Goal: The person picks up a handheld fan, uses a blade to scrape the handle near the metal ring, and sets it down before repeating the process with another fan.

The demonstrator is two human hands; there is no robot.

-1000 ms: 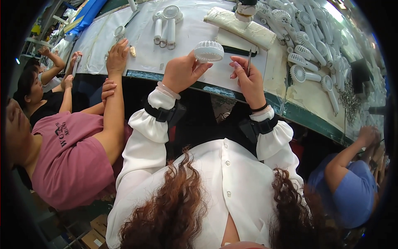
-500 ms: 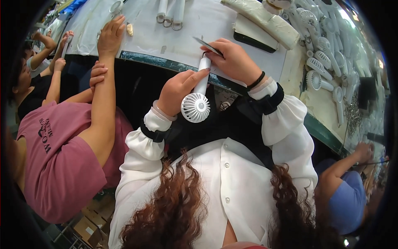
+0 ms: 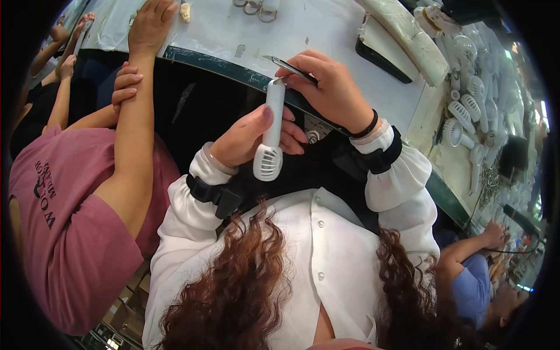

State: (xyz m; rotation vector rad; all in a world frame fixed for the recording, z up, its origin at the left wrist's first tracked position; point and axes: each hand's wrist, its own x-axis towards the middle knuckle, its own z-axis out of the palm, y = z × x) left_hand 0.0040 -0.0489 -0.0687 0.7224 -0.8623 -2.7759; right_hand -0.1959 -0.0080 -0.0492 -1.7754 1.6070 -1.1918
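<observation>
A white handheld fan [image 3: 273, 114] is upright in front of me, its round slatted head toward my body and its handle end at the table edge. My left hand [image 3: 248, 137] is closed around the handle, thumb on the front and fingers behind. Between the fingers of my right hand [image 3: 335, 87] is a slim, pointed metal tool [image 3: 291, 69], its tip pointing left. My right fingertips are at the handle's end, where a small metal piece [image 3: 277, 80] shows; its exact shape is hard to make out.
Several fans lie heaped [image 3: 469, 108] on the right of the table [image 3: 326, 29]. A dark-edged tray [image 3: 382, 55] and a wrapped white roll [image 3: 417, 44] lie beyond my right hand. Close on the left, a person in a pink shirt [image 3: 81, 221] rests an arm on the table.
The fan has turned about its length, so its head now shows from the side. My left fingers have loosened and shifted lower on the handle. The tool stays in my right hand.
</observation>
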